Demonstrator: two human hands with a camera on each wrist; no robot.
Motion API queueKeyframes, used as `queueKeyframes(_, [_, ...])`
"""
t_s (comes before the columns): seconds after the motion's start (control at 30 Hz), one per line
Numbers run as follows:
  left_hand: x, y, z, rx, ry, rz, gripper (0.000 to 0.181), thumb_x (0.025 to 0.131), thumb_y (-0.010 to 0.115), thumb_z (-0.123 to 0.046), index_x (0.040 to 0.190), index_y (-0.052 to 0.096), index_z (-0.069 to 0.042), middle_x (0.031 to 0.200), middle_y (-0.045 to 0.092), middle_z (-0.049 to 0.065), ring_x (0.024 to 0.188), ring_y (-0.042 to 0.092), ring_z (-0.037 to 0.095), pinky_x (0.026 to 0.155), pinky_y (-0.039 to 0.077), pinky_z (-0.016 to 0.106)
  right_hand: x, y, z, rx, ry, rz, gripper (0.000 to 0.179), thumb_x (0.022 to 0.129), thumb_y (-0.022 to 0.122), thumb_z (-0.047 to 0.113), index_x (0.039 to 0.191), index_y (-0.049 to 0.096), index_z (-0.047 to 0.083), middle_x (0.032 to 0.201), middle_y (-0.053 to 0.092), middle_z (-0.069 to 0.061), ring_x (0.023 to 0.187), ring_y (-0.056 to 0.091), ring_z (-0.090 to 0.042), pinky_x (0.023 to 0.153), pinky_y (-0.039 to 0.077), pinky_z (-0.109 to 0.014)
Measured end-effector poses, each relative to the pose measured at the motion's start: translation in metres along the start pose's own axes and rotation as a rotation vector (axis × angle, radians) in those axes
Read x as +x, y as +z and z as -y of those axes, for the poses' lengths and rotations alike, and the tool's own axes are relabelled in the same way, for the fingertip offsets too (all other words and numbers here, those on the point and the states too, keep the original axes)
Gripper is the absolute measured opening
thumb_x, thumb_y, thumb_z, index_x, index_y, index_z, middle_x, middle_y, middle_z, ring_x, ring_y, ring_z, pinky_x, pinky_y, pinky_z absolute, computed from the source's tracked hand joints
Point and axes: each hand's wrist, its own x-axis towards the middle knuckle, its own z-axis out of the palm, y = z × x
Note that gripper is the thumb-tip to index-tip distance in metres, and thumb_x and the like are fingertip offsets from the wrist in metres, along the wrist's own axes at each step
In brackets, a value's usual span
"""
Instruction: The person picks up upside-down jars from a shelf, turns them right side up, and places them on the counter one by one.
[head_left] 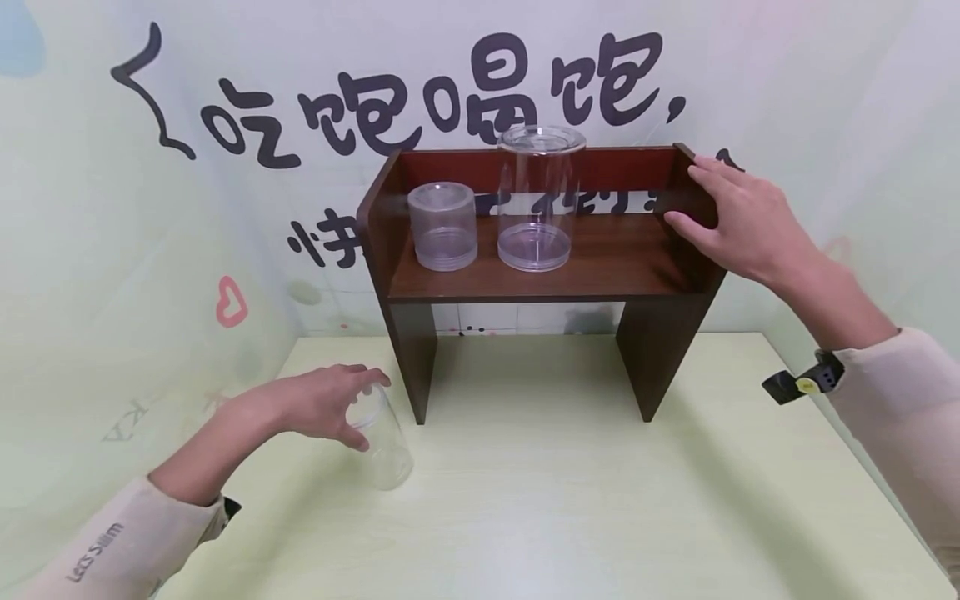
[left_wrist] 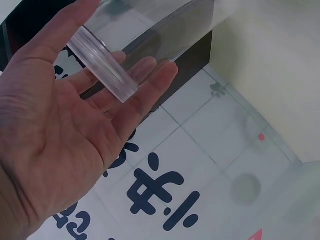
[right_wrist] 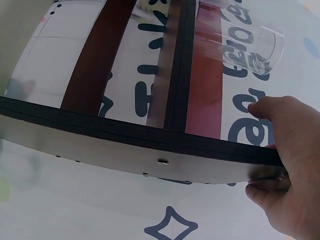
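On the pale table stands a dark brown two-sided shelf (head_left: 547, 292). My right hand (head_left: 750, 221) grips the upper part of its right side panel, with the thumb on the inner face; in the right wrist view, fingers (right_wrist: 257, 195) curl round the outer side. At the left, beside the shelf's left leg, my left hand (head_left: 322, 404) holds a clear jar (head_left: 390, 458) from above, thumb and fingers round its upper end. The left wrist view shows the jar's thick clear rim (left_wrist: 102, 65) between them. Whether its base touches the table I cannot tell.
A short clear jar (head_left: 444, 229) and a taller clear jar (head_left: 536, 200) stand on the shelf board, left and middle. Behind is a white wall covering (head_left: 247, 200) with large black characters. The table (head_left: 540, 483) extends in front of the shelf.
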Motion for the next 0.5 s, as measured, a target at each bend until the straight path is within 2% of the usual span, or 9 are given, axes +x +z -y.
queueKeyframes(0.33, [0.000,0.008,-0.002,0.023,-0.052,-0.030,0.085,0.076,0.096,-0.042,0.143,0.055,-0.009,0.123,0.067,0.008,0.108,0.068,0.030,0.090,0.058,0.050,-0.001,0.002,0.000,-0.009,-0.003,-0.031,0.067,0.103,0.067,0.029,0.154,0.046,-0.010,0.161,0.043,-0.029,0.148,0.042,-0.051,0.116,0.034,-0.072])
queueKeyframes(0.5, [-0.002,0.012,-0.005,0.077,-0.083,-0.055,0.096,0.075,0.093,-0.055,0.150,0.052,-0.011,0.135,0.064,0.014,0.112,0.068,0.035,0.091,0.057,0.060,-0.001,0.004,0.000,-0.008,-0.009,-0.047,0.066,0.102,0.068,0.028,0.153,0.047,-0.010,0.160,0.044,-0.030,0.148,0.043,-0.049,0.116,0.036,-0.071])
